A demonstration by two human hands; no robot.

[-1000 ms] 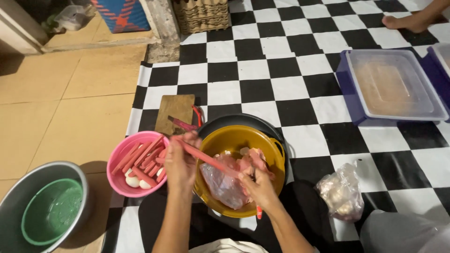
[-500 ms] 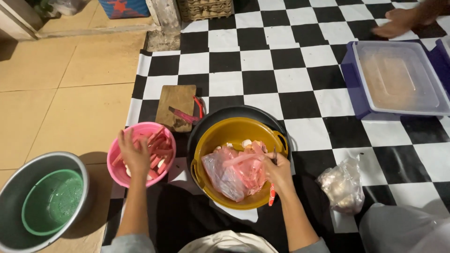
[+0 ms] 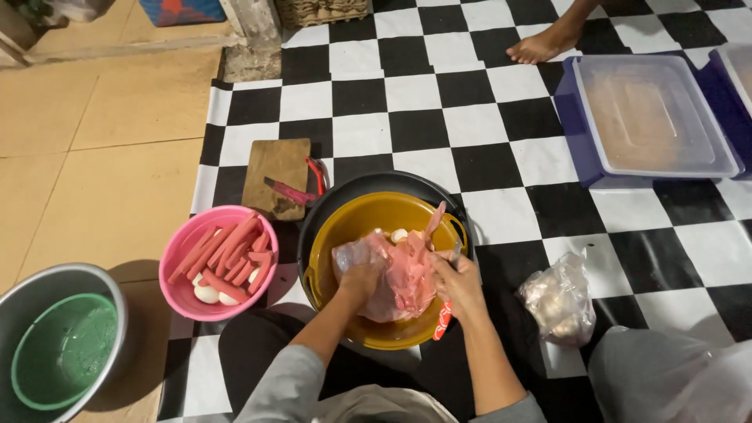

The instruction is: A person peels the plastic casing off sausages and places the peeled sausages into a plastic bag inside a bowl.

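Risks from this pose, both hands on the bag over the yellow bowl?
1. The right hand seems to grip a knife along with the thin plastic bag, close to the left hand: a slip might nick fingers or tear the bag.
2. Sausages may slide out past the yellow bowl onto the checkered mat.

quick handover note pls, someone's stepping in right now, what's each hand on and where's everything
Left hand: gripping the clear plastic bag of pink wrappers over the yellow bowl.
Right hand: on the bag's right side, holding a small knife.
Done: peeled pink sausages and white eggs sit in the pink bowl, left.
Left: a tied bag of pale round items lies unopened, right. Cutting board behind.
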